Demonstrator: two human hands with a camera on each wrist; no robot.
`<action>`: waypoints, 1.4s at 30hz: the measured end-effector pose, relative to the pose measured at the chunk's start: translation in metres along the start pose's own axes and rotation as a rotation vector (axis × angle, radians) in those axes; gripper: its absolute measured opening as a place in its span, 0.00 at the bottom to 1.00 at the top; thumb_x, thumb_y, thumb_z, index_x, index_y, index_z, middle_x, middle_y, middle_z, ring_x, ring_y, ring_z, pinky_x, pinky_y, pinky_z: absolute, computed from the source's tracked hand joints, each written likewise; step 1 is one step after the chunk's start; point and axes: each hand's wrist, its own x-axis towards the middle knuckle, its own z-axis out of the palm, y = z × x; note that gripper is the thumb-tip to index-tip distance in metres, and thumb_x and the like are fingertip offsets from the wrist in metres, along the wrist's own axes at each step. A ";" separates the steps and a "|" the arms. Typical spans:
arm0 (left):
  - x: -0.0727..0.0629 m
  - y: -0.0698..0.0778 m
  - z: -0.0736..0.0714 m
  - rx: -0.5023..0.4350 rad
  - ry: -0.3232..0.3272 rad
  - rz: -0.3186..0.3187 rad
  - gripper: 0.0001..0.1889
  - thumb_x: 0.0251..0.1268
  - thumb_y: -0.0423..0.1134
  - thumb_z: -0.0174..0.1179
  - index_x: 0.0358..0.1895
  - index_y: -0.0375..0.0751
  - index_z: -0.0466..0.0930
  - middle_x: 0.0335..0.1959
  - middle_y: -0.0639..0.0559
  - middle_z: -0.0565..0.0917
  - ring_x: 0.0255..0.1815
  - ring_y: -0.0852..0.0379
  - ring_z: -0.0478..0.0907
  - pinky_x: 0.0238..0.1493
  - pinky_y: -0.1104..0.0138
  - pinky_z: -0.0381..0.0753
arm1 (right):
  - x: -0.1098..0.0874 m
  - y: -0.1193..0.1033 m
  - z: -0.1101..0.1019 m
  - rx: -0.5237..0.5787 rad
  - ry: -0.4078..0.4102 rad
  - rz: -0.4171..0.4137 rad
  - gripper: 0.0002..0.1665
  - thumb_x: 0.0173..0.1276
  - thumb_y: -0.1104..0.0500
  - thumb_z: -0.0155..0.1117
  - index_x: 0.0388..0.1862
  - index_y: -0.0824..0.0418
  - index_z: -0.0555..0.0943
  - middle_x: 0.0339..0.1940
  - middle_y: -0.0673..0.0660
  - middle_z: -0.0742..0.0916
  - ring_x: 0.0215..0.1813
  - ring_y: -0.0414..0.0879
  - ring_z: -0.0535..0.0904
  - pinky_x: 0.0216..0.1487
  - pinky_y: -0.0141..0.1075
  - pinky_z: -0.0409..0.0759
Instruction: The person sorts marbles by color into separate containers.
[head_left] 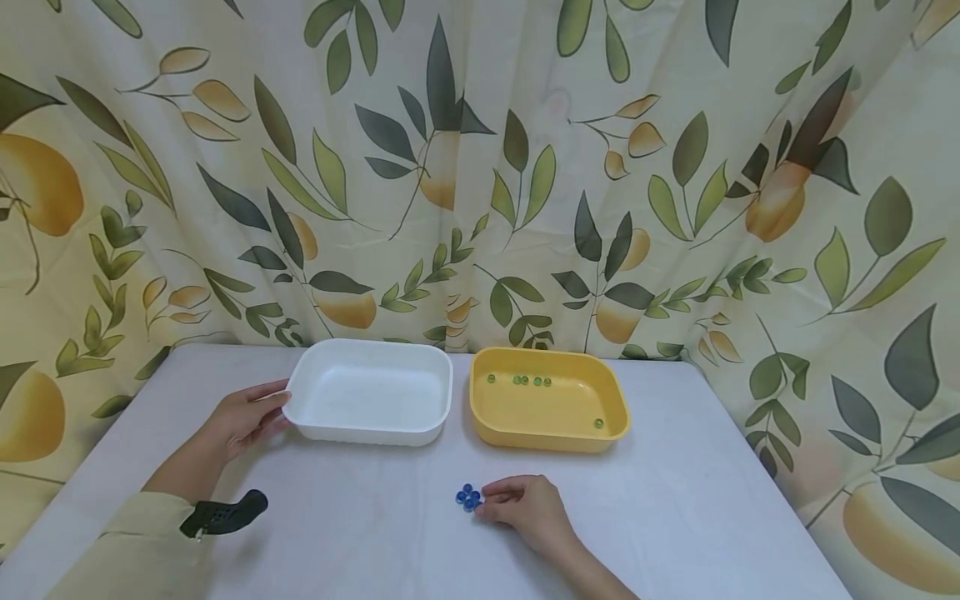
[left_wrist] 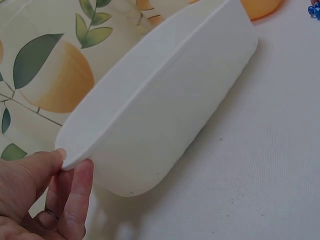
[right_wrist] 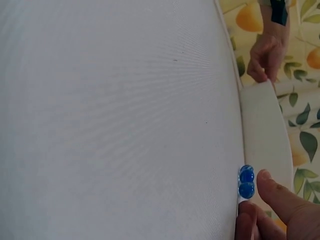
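A white plastic basin (head_left: 367, 433) stands at the back left of the table. My left hand (head_left: 243, 417) pinches its left rim between thumb and fingers, as the left wrist view shows at the basin's corner (left_wrist: 120, 175). Several blue glass marbles (head_left: 467, 497) lie bunched on the cloth at the front middle. My right hand (head_left: 528, 508) is just right of the bunch, fingertips right at the nearest marbles. In the right wrist view its thumb (right_wrist: 280, 197) and fingers stand apart beside the blue marbles (right_wrist: 246, 190).
A yellow basin (head_left: 547, 437) stands right of the white one with a narrow gap between. Several green marbles (head_left: 537, 382) lie inside it. A white cloth (head_left: 360, 533) covers the table, and a leaf-and-fruit patterned curtain (head_left: 480, 250) hangs close behind.
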 end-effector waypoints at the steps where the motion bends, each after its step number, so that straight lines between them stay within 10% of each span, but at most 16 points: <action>1: 0.000 0.000 0.000 -0.009 -0.003 0.000 0.34 0.72 0.41 0.58 0.75 0.35 0.57 0.33 0.61 0.80 0.31 0.67 0.80 0.41 0.71 0.86 | 0.000 0.000 0.000 0.002 -0.001 -0.002 0.18 0.50 0.53 0.81 0.39 0.60 0.88 0.28 0.50 0.90 0.30 0.39 0.82 0.30 0.30 0.81; 42: 0.005 -0.002 -0.002 0.011 0.007 -0.008 0.33 0.72 0.43 0.58 0.75 0.37 0.58 0.35 0.60 0.80 0.32 0.66 0.81 0.42 0.71 0.86 | -0.002 -0.001 0.006 -0.065 0.071 -0.027 0.11 0.49 0.55 0.81 0.31 0.56 0.89 0.24 0.47 0.88 0.26 0.39 0.78 0.25 0.28 0.75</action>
